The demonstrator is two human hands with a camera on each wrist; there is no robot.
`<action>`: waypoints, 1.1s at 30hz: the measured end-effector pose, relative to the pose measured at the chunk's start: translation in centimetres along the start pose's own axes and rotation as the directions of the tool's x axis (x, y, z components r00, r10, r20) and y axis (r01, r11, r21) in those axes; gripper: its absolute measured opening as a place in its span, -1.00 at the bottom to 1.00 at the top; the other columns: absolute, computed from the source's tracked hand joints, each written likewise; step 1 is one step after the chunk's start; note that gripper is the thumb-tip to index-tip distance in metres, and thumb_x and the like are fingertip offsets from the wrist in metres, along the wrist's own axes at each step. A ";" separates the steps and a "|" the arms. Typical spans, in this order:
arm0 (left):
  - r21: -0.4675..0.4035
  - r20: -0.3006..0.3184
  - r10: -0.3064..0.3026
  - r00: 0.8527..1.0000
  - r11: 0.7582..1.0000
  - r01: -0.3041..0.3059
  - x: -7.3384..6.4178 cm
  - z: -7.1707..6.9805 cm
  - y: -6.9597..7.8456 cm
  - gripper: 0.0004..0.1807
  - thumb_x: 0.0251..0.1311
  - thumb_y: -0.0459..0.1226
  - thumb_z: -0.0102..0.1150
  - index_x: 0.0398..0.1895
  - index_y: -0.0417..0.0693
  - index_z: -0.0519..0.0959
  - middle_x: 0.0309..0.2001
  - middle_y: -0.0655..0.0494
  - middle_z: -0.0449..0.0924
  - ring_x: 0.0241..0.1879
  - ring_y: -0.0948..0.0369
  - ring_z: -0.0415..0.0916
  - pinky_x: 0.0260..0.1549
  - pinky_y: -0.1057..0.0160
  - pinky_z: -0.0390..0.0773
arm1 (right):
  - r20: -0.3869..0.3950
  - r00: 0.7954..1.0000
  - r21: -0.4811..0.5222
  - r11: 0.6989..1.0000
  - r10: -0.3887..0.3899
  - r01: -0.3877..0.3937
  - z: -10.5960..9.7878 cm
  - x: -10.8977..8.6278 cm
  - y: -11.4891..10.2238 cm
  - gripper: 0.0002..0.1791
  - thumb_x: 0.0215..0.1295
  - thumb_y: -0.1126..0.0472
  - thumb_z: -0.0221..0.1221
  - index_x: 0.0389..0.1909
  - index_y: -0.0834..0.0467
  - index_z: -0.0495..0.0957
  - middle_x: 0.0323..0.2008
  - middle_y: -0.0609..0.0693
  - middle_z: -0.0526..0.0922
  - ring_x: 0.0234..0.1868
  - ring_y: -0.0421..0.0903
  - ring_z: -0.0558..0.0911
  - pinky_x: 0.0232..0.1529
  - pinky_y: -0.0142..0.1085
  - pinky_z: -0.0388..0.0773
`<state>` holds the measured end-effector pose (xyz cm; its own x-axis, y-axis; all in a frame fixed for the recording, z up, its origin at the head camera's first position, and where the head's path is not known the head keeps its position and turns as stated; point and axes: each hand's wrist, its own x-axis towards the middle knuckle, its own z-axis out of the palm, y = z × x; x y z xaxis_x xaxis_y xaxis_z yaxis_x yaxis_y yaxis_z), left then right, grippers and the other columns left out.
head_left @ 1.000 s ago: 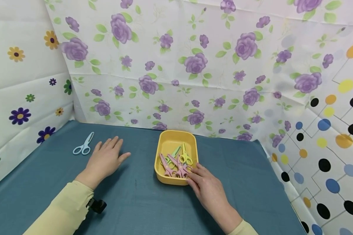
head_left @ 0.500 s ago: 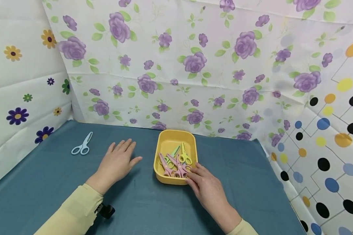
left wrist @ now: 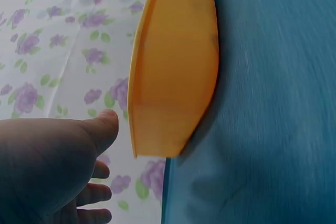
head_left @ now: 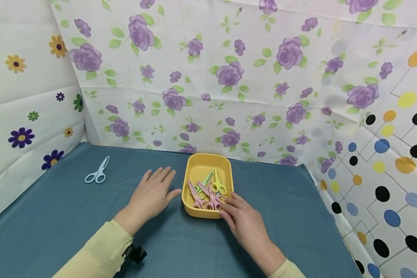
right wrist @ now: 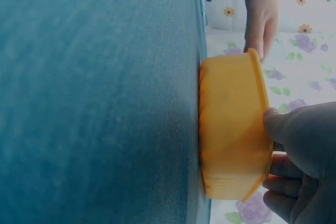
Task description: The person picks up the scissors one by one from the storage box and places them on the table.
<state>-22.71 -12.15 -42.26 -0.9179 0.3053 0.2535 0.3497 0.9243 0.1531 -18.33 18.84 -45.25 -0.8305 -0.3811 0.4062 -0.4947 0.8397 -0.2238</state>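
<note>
A yellow plastic tray sits on the cloth-covered table, holding several children's scissors. Pink scissors lie at its near end, with green scissors and yellow scissors farther back. My right hand holds the near right corner of the tray, the thumb at the rim in the right wrist view. Left of the tray, my left hand hovers palm down with straight, spread fingers and holds nothing. Light blue scissors rest alone on the cloth at the left.
A teal cloth covers the table. Behind it hangs a curtain with purple roses; patterned sheets close off the left and right sides. A small black device is on the left wrist.
My left hand has moved to the right, away from the light blue scissors and toward the tray. The right hand and the tray have stayed in place.
</note>
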 end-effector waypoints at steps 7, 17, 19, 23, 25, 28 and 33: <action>-0.031 -0.007 0.079 0.997 0.996 -0.079 0.8 0.2 2.3 -0.20 0.57 0.12 0.28 0.63 -0.20 0.43 0.59 -0.25 0.39 0.59 -0.24 0.31 0.59 -0.35 0.12 | 0.000 1.000 -0.005 1.000 0.007 -0.007 0.1 0.0 0.1 -0.73 0.53 0.01 0.42 0.09 0.03 0.87 0.21 0.03 0.79 0.52 0.05 0.54 0.30 0.16 0.63; -0.040 -0.004 0.153 0.988 0.987 -0.153 1.7 0.6 4.9 -0.26 0.56 0.10 0.31 0.59 -0.15 0.49 0.56 -0.21 0.46 0.56 -0.17 0.38 0.58 -0.31 0.19 | -0.016 1.000 0.005 1.000 -0.008 0.008 0.1 0.0 0.1 -0.74 0.52 0.04 0.43 0.07 0.04 0.88 0.20 0.04 0.80 0.50 0.07 0.56 0.27 0.17 0.65; -0.047 -0.012 0.177 0.984 0.983 -0.177 2.0 0.9 5.4 -0.28 0.56 0.09 0.31 0.59 -0.14 0.51 0.54 -0.20 0.47 0.55 -0.16 0.40 0.58 -0.31 0.20 | -0.022 1.000 0.003 1.000 -0.013 0.013 0.1 0.0 0.1 -0.75 0.51 0.04 0.44 0.07 0.04 0.88 0.19 0.03 0.80 0.50 0.07 0.57 0.27 0.16 0.66; -0.043 -0.019 0.226 0.974 0.973 -0.226 2.6 1.3 6.3 -0.31 0.59 0.07 0.28 0.58 -0.12 0.52 0.52 -0.19 0.50 0.53 -0.14 0.43 0.56 -0.33 0.23 | -0.025 0.999 0.006 1.000 -0.024 0.024 0.1 -0.1 0.1 -0.75 0.51 0.05 0.44 0.06 0.04 0.88 0.18 0.03 0.80 0.49 0.09 0.58 0.26 0.16 0.66; -0.047 -0.010 0.246 0.969 0.968 -0.246 2.9 1.5 6.7 -0.34 0.61 0.06 0.28 0.57 -0.12 0.52 0.52 -0.17 0.51 0.53 -0.14 0.42 0.56 -0.34 0.23 | -0.024 0.999 0.010 1.000 -0.026 0.027 0.1 0.0 0.1 -0.76 0.51 0.05 0.44 0.06 0.05 0.88 0.18 0.03 0.81 0.49 0.10 0.58 0.26 0.16 0.66; -0.051 0.003 0.274 0.962 0.961 -0.273 3.3 1.7 7.3 -0.37 0.63 0.03 0.26 0.57 -0.11 0.53 0.52 -0.15 0.52 0.53 -0.13 0.43 0.56 -0.34 0.22 | -0.019 1.000 0.012 1.000 -0.025 0.025 0.1 0.0 0.1 -0.76 0.52 0.05 0.43 0.07 0.04 0.88 0.18 0.04 0.80 0.49 0.10 0.58 0.26 0.15 0.66; -0.036 0.012 0.309 0.951 0.951 -0.309 3.9 2.0 8.4 -0.44 0.68 -0.03 0.19 0.58 -0.09 0.53 0.51 -0.11 0.53 0.52 -0.12 0.45 0.55 -0.34 0.24 | -0.010 1.000 0.011 1.000 -0.021 0.021 -0.1 0.0 0.2 -0.75 0.53 0.05 0.42 0.08 0.05 0.88 0.19 0.04 0.80 0.49 0.10 0.57 0.27 0.16 0.66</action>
<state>-23.75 -2.77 -41.93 -0.7671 0.5788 0.2767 0.6223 0.7761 0.1017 -18.35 19.02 -45.19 -0.8174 -0.3943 0.4199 -0.5148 0.8271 -0.2254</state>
